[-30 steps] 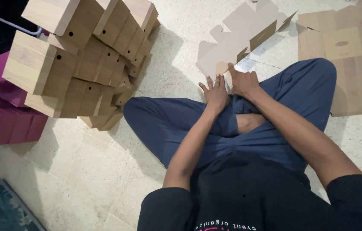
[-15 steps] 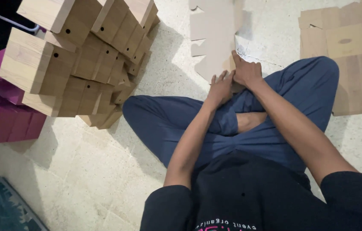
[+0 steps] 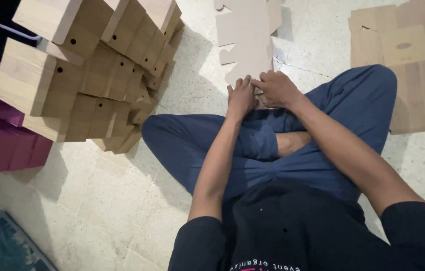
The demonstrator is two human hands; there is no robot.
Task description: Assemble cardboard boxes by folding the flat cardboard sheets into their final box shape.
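I sit cross-legged on a pale tiled floor in dark blue trousers. A flat, die-cut brown cardboard sheet [image 3: 246,35] lies on the floor just past my knees, stretching away from me. My left hand [image 3: 241,97] presses on its near edge with fingers spread over the card. My right hand [image 3: 276,88] lies beside it, fingers curled on the same near edge. Both hands touch each other at the sheet's bottom corner.
A tall heap of folded light-wood-coloured boxes [image 3: 87,65] is stacked at the left. Magenta boxes [image 3: 1,143] stand beside it at the far left. More flat cardboard sheets [image 3: 408,60] lie at the upper right. A bluish mat corner [image 3: 6,248] shows at the lower left.
The cardboard sheet, which was angled to the right a second ago, has turned and now lies straight away from me. Both hands have come together on its near edge.
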